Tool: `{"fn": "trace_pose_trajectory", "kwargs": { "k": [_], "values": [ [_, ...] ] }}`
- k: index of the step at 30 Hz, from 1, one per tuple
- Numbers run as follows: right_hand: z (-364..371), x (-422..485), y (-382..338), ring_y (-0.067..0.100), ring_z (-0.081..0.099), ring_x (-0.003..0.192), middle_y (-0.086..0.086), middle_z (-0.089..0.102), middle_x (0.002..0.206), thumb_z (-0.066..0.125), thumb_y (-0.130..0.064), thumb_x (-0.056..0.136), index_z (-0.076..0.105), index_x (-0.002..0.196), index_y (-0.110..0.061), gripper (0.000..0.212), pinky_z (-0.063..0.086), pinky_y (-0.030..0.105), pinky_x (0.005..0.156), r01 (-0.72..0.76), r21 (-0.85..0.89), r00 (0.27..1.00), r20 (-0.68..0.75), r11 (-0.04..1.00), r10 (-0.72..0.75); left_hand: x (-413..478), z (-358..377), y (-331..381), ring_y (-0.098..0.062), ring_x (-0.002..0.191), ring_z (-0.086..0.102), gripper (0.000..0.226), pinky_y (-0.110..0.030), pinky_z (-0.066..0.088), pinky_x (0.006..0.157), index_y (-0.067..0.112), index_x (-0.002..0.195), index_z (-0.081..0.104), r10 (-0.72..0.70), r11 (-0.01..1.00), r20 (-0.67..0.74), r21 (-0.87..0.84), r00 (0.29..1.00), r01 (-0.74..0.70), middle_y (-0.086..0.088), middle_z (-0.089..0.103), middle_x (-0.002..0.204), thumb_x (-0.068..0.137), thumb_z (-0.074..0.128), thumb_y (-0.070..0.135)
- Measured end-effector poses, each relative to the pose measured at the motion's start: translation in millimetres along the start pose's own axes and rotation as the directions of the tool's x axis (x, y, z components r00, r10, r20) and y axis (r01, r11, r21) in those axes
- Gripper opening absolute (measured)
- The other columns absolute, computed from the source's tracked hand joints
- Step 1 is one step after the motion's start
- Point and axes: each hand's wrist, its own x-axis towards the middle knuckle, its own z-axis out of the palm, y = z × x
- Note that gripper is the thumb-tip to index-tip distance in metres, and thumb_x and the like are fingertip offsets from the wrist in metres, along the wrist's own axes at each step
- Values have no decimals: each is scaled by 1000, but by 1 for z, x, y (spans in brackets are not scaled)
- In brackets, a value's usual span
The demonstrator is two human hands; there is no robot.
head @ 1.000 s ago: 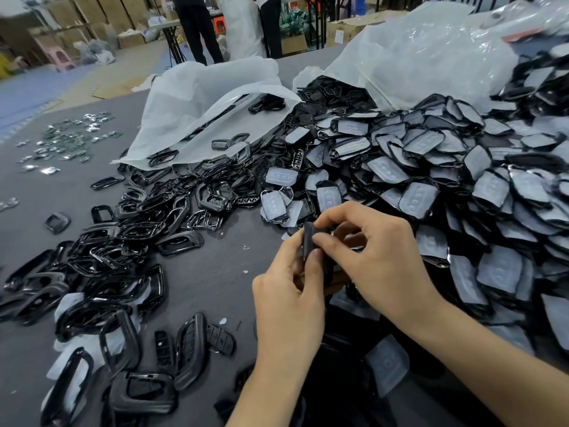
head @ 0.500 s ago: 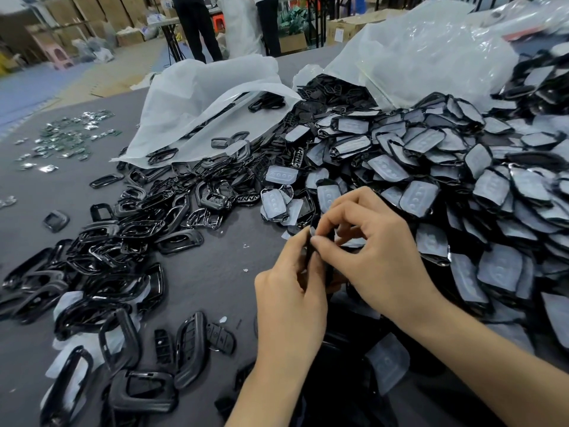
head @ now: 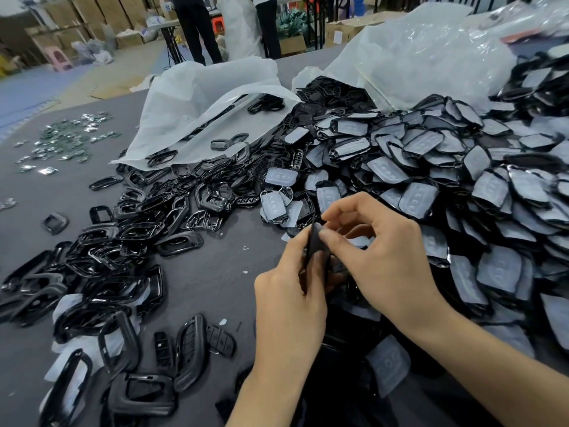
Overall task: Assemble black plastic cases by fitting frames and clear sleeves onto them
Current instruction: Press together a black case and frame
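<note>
Two hands show, the left hand (head: 289, 291) and the right hand (head: 385, 257), with one black case (head: 315, 245) between them. The black frames (head: 107, 257) and the clear-sleeved cases (head: 492, 186) each run to dozens, too many to count. There are two plastic bags: a white bag (head: 200, 97) and a clearer bag (head: 431, 57).

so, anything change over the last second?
Barely. The right hand curled its fingers slightly higher, and the black case turned more edge-on to the camera. The left hand and right hand kept pinching it; nothing was let go. The loose frames stayed put.
</note>
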Motion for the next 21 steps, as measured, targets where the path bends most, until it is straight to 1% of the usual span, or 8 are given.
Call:
{"fn": "trace_pose_trajectory", "kwargs": {
  "k": [2, 7, 11, 13, 15, 16, 18, 21],
  "values": [
    [-1, 1, 1, 6, 62, 72, -16, 65, 71, 74, -7, 77, 65, 81, -27, 23, 47, 14, 69, -33, 15, 999, 16, 999, 33, 0, -2, 1, -5, 59, 66, 34, -24, 51, 56, 24, 126, 62, 24, 999, 19, 37, 1000, -25, 5, 73, 72, 94, 59, 13],
    [-5, 9, 4, 2, 47, 54, -15, 58, 61, 77, -5, 73, 64, 77, -25, 24, 43, 11, 55, -192, 142, 979, 90, 971, 181, 1, -3, 2, -8, 60, 64, 39, -23, 48, 55, 24, 128, 62, 57, 996, 25, 61, 998, -58, 1, 73, 73, 90, 51, 20],
    [-13, 19, 9, 6, 56, 61, -9, 60, 63, 78, 0, 68, 67, 78, -21, 25, 50, 15, 60, -419, 351, 900, 286, 838, 330, 3, -6, -2, -10, 58, 66, 38, -30, 51, 58, 25, 127, 61, 64, 998, 89, -10, 994, -63, 0, 73, 74, 92, 50, 24],
    [-17, 22, 10, 7, 61, 65, -6, 64, 65, 77, -7, 60, 69, 76, -18, 22, 53, 17, 63, -501, 424, 852, 394, 754, 345, 4, -8, -2, -10, 56, 66, 35, -27, 50, 54, 30, 125, 60, 77, 997, 92, -26, 993, -75, 3, 73, 71, 92, 51, 23],
    [-19, 24, 11, 10, 65, 66, -3, 66, 66, 74, -13, 55, 69, 75, -15, 21, 54, 17, 64, -540, 440, 825, 447, 718, 346, 4, -8, -2, -2, 58, 68, 31, -16, 52, 53, 36, 118, 58, 59, 992, 114, -121, 992, -46, 17, 72, 71, 94, 52, 19],
    [-19, 25, 11, 11, 65, 66, -2, 67, 67, 73, -14, 54, 69, 74, -15, 20, 55, 18, 64, -545, 440, 819, 461, 714, 341, 4, -8, -2, -3, 59, 70, 30, -15, 54, 56, 38, 115, 58, 25, 978, 147, -211, 989, 7, 20, 72, 75, 96, 52, 15],
    [-22, 26, 11, 12, 65, 66, 1, 68, 69, 72, -12, 56, 71, 72, -16, 17, 55, 19, 63, -542, 432, 814, 485, 721, 320, 3, -7, 0, -13, 62, 73, 34, -23, 58, 59, 40, 113, 58, -44, 931, 217, -345, 975, 119, 14, 74, 83, 98, 52, 10],
    [-25, 27, 10, 13, 66, 67, 7, 69, 74, 69, -3, 65, 70, 77, -12, 15, 56, 21, 63, -559, 417, 791, 526, 716, 312, 1, -5, 2, -17, 62, 73, 36, -23, 58, 57, 36, 116, 59, -65, 911, 233, -382, 970, 152, 6, 75, 89, 98, 51, 6]
  ]
}}
